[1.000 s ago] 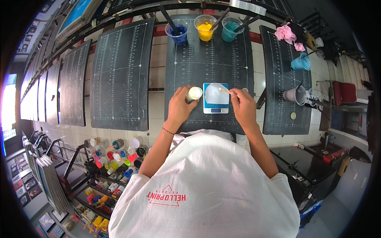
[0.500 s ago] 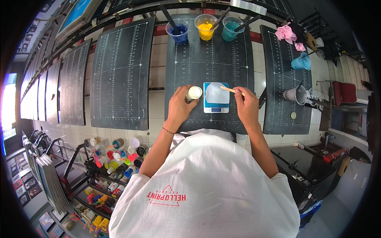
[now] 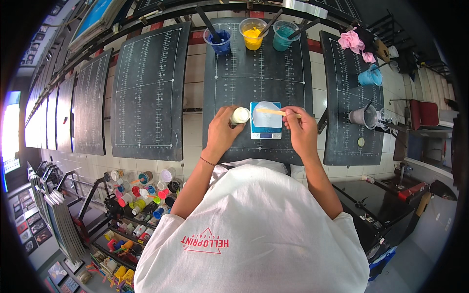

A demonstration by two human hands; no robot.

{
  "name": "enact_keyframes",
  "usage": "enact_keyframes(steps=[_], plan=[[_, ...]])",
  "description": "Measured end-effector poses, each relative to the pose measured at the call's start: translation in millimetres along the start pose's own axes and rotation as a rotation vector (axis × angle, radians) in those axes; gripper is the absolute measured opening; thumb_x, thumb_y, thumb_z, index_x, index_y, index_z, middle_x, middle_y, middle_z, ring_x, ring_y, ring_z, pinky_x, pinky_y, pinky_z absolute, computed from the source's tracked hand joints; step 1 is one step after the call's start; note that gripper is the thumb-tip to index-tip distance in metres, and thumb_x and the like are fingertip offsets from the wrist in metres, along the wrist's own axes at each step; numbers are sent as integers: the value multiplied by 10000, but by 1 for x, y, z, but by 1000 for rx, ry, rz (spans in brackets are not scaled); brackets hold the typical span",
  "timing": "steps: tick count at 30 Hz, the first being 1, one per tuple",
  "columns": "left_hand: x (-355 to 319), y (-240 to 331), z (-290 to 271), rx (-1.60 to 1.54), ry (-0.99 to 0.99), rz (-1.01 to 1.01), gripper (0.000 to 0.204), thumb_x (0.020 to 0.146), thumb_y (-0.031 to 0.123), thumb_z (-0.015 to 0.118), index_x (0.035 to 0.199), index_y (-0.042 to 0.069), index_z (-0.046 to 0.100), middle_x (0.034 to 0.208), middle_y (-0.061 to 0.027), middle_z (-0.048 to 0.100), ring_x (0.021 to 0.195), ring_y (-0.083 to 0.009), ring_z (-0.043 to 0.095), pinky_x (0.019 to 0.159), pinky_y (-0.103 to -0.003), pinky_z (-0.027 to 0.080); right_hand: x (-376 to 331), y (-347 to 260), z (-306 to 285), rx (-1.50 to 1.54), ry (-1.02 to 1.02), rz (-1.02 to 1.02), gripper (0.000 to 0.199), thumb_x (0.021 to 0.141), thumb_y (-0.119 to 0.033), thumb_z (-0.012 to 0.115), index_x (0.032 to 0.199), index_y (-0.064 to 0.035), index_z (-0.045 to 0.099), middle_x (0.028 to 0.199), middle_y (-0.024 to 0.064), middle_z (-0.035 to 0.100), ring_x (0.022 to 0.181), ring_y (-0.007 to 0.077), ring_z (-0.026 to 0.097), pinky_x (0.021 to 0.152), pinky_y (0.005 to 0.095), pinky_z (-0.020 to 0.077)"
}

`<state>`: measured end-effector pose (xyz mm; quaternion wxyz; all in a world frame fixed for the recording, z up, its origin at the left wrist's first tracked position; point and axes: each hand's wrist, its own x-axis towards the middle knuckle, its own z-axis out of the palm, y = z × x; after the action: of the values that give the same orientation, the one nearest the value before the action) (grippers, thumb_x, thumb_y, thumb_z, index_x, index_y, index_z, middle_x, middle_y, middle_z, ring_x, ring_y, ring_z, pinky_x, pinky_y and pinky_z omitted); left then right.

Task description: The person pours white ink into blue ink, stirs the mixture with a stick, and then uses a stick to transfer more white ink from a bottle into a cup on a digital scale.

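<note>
My left hand (image 3: 223,129) is wrapped around a small open jar (image 3: 240,115) with pale cream contents. Between the thumb and fingers of my right hand (image 3: 303,129) is a flat wooden stick (image 3: 271,112). Its far end lies over a whitish translucent cup or sheet (image 3: 267,120); whether they touch, I cannot tell. That whitish piece rests on a small blue and white digital scale (image 3: 266,136), just right of the jar. Both hands work above a black board (image 3: 234,93) marked with white rulers and grid lines.
Along the board's far edge stand plastic cups of blue paint (image 3: 221,45), yellow paint (image 3: 253,39) and teal paint (image 3: 283,41), each with a dark stick. The right board carries pink crumpled cloth (image 3: 351,41), a light-blue cup (image 3: 371,76) and a grey cup (image 3: 364,117). Several paint jars (image 3: 146,190) crowd the lower left.
My right hand has shifted slightly and the wooden stick now reaches farther left across the whitish piece, with more of its length showing. My left hand and the jar have barely moved.
</note>
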<state>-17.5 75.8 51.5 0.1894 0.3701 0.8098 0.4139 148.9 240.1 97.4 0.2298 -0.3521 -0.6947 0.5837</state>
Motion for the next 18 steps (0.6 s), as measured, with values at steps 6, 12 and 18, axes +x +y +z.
enact_keyframes(steps=[6,12,18], plan=[[-2,12,2,-42,-22,16,422,776,85,795,1179,96,669,1099,-69,673,748,-216,669,696,-326,551,-1,-25,18,-211,-152,-107,229,1018,-177,600,1049,14,722,823,105,709,672,164,637,621,309,493],[-2,16,2,-65,-23,54,418,785,61,792,1186,71,675,1124,-65,675,765,-180,645,679,-297,529,1,-18,30,-272,-189,-155,221,997,-163,611,1032,26,718,851,157,726,690,235,694,635,351,516],[-1,17,2,-64,-35,57,425,779,47,793,1184,68,668,1144,-65,678,760,-180,648,673,-293,532,7,-2,23,-43,-189,108,245,1002,-183,595,1021,20,730,784,83,709,672,123,644,623,287,498]])
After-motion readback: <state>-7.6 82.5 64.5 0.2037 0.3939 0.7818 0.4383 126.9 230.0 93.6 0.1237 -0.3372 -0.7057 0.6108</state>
